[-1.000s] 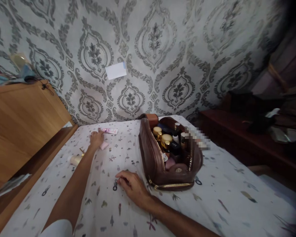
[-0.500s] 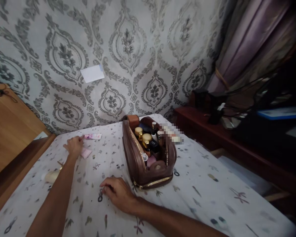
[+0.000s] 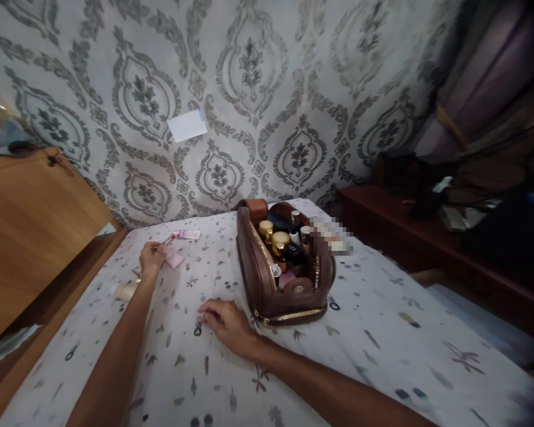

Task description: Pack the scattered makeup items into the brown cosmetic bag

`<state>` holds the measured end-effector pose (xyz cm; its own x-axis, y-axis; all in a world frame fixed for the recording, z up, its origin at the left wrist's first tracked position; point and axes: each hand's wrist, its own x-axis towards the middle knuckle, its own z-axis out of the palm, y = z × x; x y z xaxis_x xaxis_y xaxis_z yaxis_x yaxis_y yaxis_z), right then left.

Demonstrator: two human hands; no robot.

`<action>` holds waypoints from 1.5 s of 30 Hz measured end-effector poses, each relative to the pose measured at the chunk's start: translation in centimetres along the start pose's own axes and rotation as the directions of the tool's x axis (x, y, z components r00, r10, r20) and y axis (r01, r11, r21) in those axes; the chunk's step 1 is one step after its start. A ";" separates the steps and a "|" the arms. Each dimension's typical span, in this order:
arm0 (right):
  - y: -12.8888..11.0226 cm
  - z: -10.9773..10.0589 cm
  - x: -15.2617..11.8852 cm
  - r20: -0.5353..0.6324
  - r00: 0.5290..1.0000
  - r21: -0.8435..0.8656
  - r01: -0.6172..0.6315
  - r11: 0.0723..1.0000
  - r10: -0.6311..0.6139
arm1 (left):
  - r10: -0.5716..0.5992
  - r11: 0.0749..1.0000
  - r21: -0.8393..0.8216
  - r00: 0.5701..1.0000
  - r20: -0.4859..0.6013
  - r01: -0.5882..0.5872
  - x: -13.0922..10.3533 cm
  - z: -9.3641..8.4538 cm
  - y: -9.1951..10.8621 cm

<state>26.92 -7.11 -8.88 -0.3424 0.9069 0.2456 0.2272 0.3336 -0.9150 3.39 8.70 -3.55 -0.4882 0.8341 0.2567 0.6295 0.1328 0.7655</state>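
At the left, my left hand (image 3: 152,256) has its fingers drawn together over the patterned cloth, at a small pink item (image 3: 174,259); what they hold is too small to make out. A pink and white tube (image 3: 187,235) lies just beyond the fingertips. My right hand (image 3: 226,322) rests on the cloth with loosely bent fingers and nothing in it. To its right stands an unzipped brown bag (image 3: 249,281), filled with gold-capped bottles, a black box (image 3: 293,254) and other small containers. Partly behind my left wrist lies a cream-coloured bottle (image 3: 125,291).
The white patterned cloth (image 3: 365,356) reaches back to a wallpapered wall bearing a white card (image 3: 187,126). A wooden panel (image 3: 40,219) borders the left side. Dark red furniture (image 3: 382,237) with cluttered items stands at the right. A blurred-out object lies behind the bag.
The view has shifted, so the bag and hands appear farther right. My left hand's fingers have drawn closer together near the pink items. My right hand remains beside the bag.
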 end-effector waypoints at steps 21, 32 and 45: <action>1.3 0.3 0.9 -0.058 0.991 0.513 -0.072 0.855 0.119 | 0.289 0.880 -0.470 0.702 0.651 0.074 -12.9 -2.5 0.3; 0.7 0.0 0.9 -0.058 0.987 0.511 -0.100 0.854 0.150 | 0.316 0.865 -0.496 0.684 0.657 0.078 -13.6 -2.5 0.7; 0.6 0.0 1.1 -0.062 0.973 0.586 -0.144 0.797 0.222 | 0.362 0.823 -0.559 0.662 0.656 0.104 -13.2 -3.0 0.4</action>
<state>26.66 -5.88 -9.19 -0.2265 0.9724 0.0561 -0.3040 -0.0159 -0.9525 8.26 -3.90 -4.92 0.3015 0.9516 0.0601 0.1294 -0.1033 0.9862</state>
